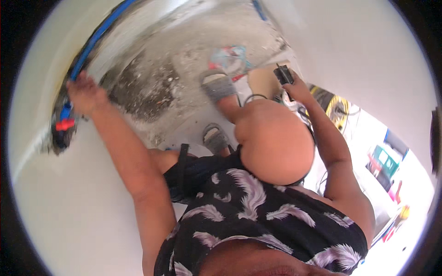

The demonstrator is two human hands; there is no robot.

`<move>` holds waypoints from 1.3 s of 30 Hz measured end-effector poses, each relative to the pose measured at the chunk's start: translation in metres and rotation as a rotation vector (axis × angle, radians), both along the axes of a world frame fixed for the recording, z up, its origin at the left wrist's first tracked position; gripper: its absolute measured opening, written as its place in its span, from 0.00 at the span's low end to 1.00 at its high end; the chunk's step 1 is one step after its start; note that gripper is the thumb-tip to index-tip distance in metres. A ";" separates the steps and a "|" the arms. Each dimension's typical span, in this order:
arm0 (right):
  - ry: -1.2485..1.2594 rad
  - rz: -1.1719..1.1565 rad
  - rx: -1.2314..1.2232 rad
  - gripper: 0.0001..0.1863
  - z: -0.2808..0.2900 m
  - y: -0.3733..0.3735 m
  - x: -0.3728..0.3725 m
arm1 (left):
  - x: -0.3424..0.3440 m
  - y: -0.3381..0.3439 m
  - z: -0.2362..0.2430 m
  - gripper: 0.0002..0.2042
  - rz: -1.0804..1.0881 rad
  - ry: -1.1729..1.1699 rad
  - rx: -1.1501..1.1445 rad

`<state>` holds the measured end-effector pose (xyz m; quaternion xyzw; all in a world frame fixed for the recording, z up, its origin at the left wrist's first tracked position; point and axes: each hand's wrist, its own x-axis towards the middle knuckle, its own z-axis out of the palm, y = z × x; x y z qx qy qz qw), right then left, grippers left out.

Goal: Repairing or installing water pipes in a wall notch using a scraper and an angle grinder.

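Far left from where I stand: red fitting (65, 124) by blue pipe (96, 37). Left hand (85, 95) over the pipe; blurred, can't tell whether gripping. Right hand (298, 89) closed round black tool (284, 75), near cardboard (261, 83), well apart from pipe. Step looks like handling the pipe; next probably calls for steady left hand.

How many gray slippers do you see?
2. One slipper is on the foot nearer the crumpled plastic; the other slipper is lower in the picture, near the black shorts. Any others could be hidden.
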<state>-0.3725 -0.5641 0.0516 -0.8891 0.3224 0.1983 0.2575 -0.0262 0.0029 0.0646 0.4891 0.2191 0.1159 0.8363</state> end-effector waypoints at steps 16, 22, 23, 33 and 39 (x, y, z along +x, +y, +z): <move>-0.349 -0.338 0.729 0.30 0.027 0.076 0.054 | -0.087 -0.099 0.012 0.12 -0.332 0.251 -0.068; -0.214 0.011 1.002 0.24 0.034 0.149 0.171 | -0.163 -0.247 0.040 0.18 -0.536 0.351 -0.102; -0.184 0.109 1.030 0.25 0.037 0.166 0.185 | -0.159 -0.244 0.047 0.18 -0.505 0.263 -0.170; -0.112 0.105 1.321 0.23 0.057 0.306 0.327 | -0.079 -0.070 0.059 0.18 0.133 0.224 0.352; -0.208 -0.293 1.474 0.19 0.057 0.335 0.362 | -0.051 -0.048 0.038 0.17 0.301 0.142 0.602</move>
